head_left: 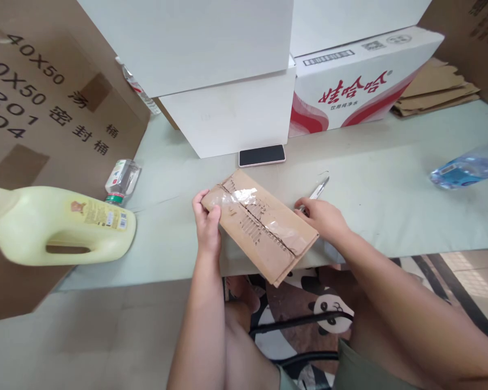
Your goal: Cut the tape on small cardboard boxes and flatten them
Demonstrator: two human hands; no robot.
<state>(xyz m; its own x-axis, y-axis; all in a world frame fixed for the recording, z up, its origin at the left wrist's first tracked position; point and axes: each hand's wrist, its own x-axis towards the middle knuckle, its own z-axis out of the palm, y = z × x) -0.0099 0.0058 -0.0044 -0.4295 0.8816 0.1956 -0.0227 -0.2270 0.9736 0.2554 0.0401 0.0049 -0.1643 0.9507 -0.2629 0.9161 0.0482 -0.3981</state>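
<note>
My left hand [208, 223] grips the left end of a small brown cardboard box [264, 222], thumb on top and fingers round its far corner. Clear tape runs along the box's middle seam, and the top paper is torn off in patches, baring the corrugation. The box is tilted, with its near corner reaching past the table edge. My right hand [321, 216], at the box's right side, is closed on a slim silver utility knife [319, 188], which points away and to the right. Part of its handle is hidden by my fingers.
On the table [386, 184], a phone [262, 155] lies before white boxes [231, 116] and a red-and-white carton [350, 89]. A yellow jug [65, 225] and a small clear bottle [123, 179] lie left; a blue-labelled water bottle [467, 165] lies right. Flattened cardboard [435, 89] is stacked behind.
</note>
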